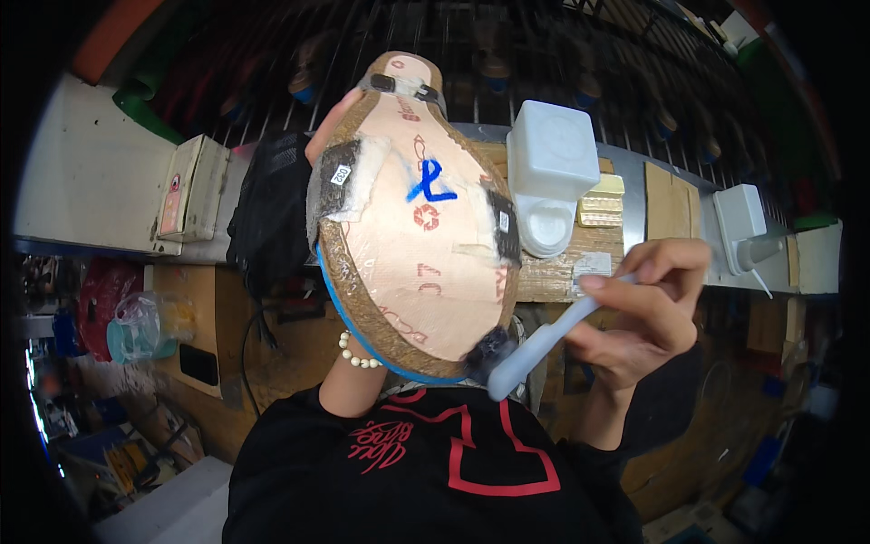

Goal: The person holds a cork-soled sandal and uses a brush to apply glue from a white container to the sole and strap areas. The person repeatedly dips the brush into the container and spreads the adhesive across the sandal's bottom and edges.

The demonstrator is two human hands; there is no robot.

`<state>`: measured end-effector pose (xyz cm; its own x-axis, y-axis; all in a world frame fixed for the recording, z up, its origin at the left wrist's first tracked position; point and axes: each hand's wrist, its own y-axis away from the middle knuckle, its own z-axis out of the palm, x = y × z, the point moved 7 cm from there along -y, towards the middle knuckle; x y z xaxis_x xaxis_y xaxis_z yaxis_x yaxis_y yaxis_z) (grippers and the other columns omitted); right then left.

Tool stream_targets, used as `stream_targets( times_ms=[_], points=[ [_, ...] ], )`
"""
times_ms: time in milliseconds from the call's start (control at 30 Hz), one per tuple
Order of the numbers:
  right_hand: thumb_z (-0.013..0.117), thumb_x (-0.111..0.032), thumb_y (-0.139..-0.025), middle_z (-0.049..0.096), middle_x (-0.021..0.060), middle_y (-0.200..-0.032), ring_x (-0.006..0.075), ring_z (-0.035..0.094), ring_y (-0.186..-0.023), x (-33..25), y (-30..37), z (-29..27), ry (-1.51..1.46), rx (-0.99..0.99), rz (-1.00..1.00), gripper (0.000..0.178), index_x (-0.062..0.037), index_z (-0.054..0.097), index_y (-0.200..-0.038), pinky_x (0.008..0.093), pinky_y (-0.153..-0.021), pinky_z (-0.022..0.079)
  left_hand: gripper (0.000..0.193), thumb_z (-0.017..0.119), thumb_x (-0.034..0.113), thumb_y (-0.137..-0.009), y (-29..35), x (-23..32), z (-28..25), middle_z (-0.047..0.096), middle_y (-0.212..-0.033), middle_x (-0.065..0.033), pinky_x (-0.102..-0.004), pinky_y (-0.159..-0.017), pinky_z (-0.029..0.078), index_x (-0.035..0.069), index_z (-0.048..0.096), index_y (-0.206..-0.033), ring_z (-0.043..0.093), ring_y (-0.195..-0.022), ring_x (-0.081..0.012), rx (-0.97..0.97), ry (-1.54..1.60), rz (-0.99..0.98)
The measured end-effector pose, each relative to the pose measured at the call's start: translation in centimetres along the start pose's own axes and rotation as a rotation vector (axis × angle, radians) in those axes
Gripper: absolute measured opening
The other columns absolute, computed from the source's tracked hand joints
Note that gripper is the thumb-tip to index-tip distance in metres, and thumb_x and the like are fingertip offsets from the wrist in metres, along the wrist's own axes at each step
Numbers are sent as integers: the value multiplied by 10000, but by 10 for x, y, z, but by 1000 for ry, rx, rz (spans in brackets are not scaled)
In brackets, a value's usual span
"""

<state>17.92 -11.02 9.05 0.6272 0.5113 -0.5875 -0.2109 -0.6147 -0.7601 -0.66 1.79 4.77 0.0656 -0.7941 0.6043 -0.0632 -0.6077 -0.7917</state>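
Note:
A shoe upper on its last is held bottom up in front of me, its wide end toward my body. Its underside is pale pink board with a blue handwritten mark, ringed by a rough brown border, and blue shows along the lower left edge. Behind its left side is my left hand, fingers curled over the edge, mostly hidden. In my right hand is a white-handled brush, gripped between thumb and fingers. The brush's dark bristles touch the brown border at the wide end's lower right.
Behind the shoe upper stands a white plastic container, with a yellow box beside it. Another white container is farther right. A dark rack carrying several shoes runs along the back. Left are a carton and a black bag.

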Motion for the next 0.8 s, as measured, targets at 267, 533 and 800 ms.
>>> stream_targets(
  times_ms=[267, 533, 800],
  points=[
    [956, -324, -445, 398, -2, -895, 108, 447, -741, 5, -6, -5, -22, -69, -19, 440, -149, 794, -815, 237, -605, 371, 780, 763, 328, -786, 15, 7, 8, 406, -1432, -135, -476, -1162, 250, 42, 357, -1388, 264, -1436, -385, -57, 138, -95],
    [956, -308, -443, 402, 3, -913, 117, 437, -773, 19, -3, -3, -140, -97, 30, 465, -125, 795, -839, 238, -637, 334, 762, 766, 295, -781, 15, 7, 13, 417, -1428, -135, -468, -1160, 260, 44, 374, -1384, 269, -1436, -381, -93, 161, -143],
    [951, -331, -433, 376, 5, -912, 120, 437, -769, -6, -7, -10, 85, -63, 26, 460, -143, 794, -823, 243, -620, 337, 745, 769, 262, -775, 1, -12, 14, 428, -1423, -135, -460, -1157, 270, 46, 392, -1380, 274, -1436, -378, -111, 75, -227]
  ],
)
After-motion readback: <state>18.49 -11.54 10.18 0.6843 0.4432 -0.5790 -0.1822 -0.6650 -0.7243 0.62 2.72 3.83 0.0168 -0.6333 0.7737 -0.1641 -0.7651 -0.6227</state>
